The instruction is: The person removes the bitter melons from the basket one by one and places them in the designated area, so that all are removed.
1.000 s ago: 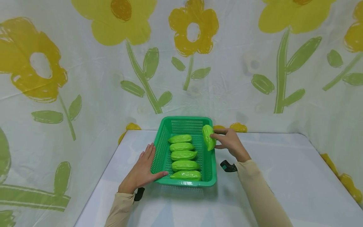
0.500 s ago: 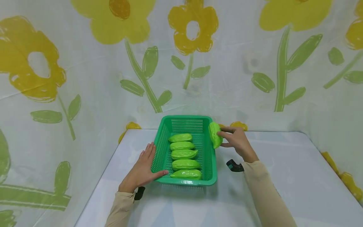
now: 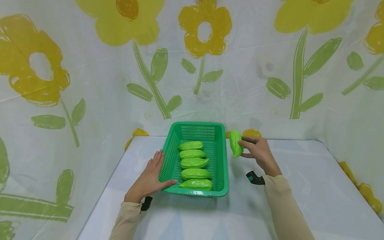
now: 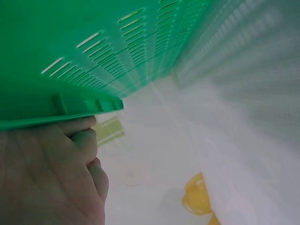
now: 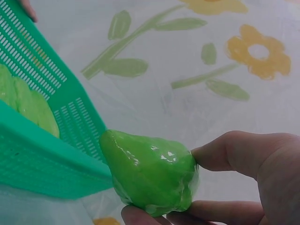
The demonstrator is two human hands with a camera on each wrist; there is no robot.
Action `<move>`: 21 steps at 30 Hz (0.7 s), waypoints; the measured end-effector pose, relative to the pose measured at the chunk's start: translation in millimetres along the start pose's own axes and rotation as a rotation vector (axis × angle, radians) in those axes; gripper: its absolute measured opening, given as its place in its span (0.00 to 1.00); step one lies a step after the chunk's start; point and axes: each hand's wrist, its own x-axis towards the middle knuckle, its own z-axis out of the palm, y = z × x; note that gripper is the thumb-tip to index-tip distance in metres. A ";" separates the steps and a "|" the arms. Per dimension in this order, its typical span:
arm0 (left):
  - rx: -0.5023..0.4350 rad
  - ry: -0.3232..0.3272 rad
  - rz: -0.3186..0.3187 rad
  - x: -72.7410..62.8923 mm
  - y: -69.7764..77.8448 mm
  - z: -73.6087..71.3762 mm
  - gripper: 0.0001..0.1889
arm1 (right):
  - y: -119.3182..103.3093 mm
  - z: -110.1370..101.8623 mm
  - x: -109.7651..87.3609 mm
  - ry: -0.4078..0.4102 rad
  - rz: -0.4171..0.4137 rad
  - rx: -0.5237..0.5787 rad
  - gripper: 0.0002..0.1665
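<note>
A light green, ridged, glossy bitter melon point(image 3: 235, 143) is pinched between the thumb and fingers of my right hand point(image 3: 260, 151), just outside the basket's right rim. In the right wrist view the melon point(image 5: 152, 171) points one tapered end toward the basket wall. Several similar bitter melons point(image 3: 194, 163) lie crosswise in a column inside the green slotted plastic basket point(image 3: 201, 193). My left hand point(image 3: 148, 181) rests on the basket's left side, fingers straight along the rim and thumb over the near-left corner. The left wrist view shows its fingers point(image 4: 86, 145) against the underside of the rim.
The basket stands on a white table point(image 3: 300, 186) close to its far edge. Behind and at the left hangs a white curtain point(image 3: 240, 83) printed with yellow flowers. Dark wrist cameras point(image 3: 255, 178) sit at both wrists.
My right hand has carried the bitter melon rightward, from over the basket's right side across the rim to outside it. My left hand and the melons in the basket have stayed put.
</note>
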 end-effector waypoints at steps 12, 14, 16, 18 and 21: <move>-0.009 0.005 0.002 0.4 -2.7 1.8 0.64 | 14.0 -8.1 -3.6 0.038 0.002 -0.057 0.38; -0.017 0.003 -0.001 0.2 -2.3 1.6 0.64 | 17.2 -9.6 -3.8 0.042 0.010 -0.056 0.39; -0.016 0.001 -0.002 0.3 -1.8 1.2 0.64 | 20.1 -10.9 -4.0 0.046 0.019 -0.056 0.39; -0.008 0.003 0.000 0.4 -1.5 1.2 0.64 | 23.0 -12.2 -3.5 0.046 0.029 -0.056 0.39; 0.001 0.004 0.000 0.6 -1.6 1.4 0.65 | 27.1 -13.2 -2.6 0.042 0.036 -0.050 0.39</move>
